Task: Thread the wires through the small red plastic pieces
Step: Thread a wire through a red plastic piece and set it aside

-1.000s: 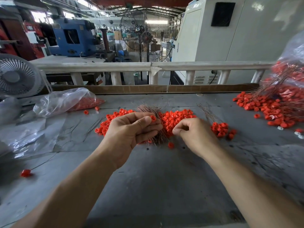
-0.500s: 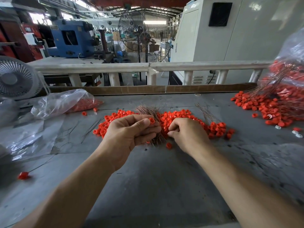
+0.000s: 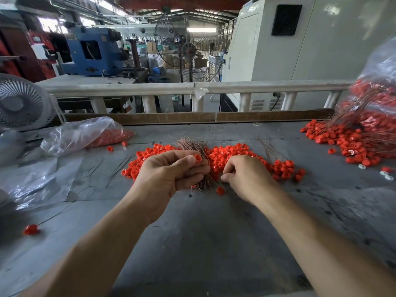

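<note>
My left hand (image 3: pixel 169 174) pinches a small red plastic piece (image 3: pixel 198 157) between thumb and forefinger, just in front of a bundle of thin copper wires (image 3: pixel 192 145). A loose pile of red pieces (image 3: pixel 231 156) lies on the grey table behind both hands. My right hand (image 3: pixel 246 174) has its fingers curled, with the fingertips down at the near end of the wire bundle; whether it grips a wire is hidden. One red piece (image 3: pixel 220 190) lies alone between the hands.
A heap of wired red pieces (image 3: pixel 351 142) spills from a clear bag (image 3: pixel 381 82) at the right. Another clear bag with red pieces (image 3: pixel 85 133) and a small fan (image 3: pixel 21 103) stand at the left. A wired piece (image 3: pixel 31 229) lies near the left edge. A second wire bunch (image 3: pixel 267 146) lies behind my right hand.
My right hand has moved left and down toward the wire bundle and my left hand. My left hand has kept its pinch on the red piece.
</note>
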Demonstrator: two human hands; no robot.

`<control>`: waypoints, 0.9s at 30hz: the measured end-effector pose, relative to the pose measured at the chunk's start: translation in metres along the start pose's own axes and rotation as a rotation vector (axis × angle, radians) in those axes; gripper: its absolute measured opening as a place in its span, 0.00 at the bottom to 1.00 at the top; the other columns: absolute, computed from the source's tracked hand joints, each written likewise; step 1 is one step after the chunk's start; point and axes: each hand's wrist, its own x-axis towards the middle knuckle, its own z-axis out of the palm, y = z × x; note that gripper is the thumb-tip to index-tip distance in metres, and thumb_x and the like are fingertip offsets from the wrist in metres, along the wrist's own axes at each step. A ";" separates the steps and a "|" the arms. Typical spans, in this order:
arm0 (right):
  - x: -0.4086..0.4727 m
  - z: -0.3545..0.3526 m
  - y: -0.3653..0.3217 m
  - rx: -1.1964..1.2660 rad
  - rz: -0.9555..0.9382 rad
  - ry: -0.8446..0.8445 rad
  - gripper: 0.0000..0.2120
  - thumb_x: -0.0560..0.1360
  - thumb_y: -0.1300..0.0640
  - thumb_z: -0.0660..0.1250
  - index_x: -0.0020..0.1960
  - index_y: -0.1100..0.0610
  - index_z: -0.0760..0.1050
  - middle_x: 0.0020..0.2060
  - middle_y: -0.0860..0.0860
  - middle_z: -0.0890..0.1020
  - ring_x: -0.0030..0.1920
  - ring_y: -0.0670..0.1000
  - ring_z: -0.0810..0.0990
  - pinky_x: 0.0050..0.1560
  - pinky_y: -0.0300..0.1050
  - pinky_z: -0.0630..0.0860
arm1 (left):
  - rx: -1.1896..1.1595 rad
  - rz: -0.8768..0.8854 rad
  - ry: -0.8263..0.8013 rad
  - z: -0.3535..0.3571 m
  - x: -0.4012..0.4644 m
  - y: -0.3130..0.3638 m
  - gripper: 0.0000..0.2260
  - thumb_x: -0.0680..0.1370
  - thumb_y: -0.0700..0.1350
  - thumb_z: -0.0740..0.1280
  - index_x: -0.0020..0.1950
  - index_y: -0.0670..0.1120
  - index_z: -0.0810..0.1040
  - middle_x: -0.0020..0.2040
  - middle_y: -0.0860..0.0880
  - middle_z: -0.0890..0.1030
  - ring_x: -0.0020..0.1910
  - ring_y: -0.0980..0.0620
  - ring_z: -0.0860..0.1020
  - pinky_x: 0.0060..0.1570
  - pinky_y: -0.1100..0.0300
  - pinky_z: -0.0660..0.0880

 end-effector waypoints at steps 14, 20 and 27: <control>-0.017 -0.019 -0.019 0.802 -0.115 0.065 0.04 0.74 0.58 0.77 0.43 0.50 0.85 0.28 0.47 0.80 0.29 0.44 0.75 0.31 0.36 0.73 | -0.002 -0.006 0.002 0.000 0.000 0.000 0.11 0.72 0.40 0.71 0.52 0.38 0.83 0.50 0.34 0.85 0.51 0.41 0.86 0.45 0.58 0.83; -0.023 -0.024 -0.025 0.891 -0.139 0.100 0.05 0.73 0.62 0.77 0.44 0.52 0.85 0.34 0.52 0.85 0.34 0.45 0.80 0.33 0.37 0.76 | 0.006 -0.002 0.003 0.001 0.000 -0.001 0.12 0.71 0.40 0.71 0.53 0.37 0.82 0.50 0.34 0.85 0.51 0.41 0.86 0.46 0.57 0.84; -0.028 -0.017 -0.032 0.801 -0.224 0.149 0.08 0.75 0.63 0.75 0.45 0.50 0.84 0.35 0.48 0.86 0.37 0.45 0.84 0.39 0.40 0.81 | 0.007 0.001 0.002 0.000 0.000 -0.001 0.14 0.71 0.40 0.71 0.55 0.36 0.82 0.50 0.34 0.85 0.51 0.41 0.86 0.47 0.56 0.84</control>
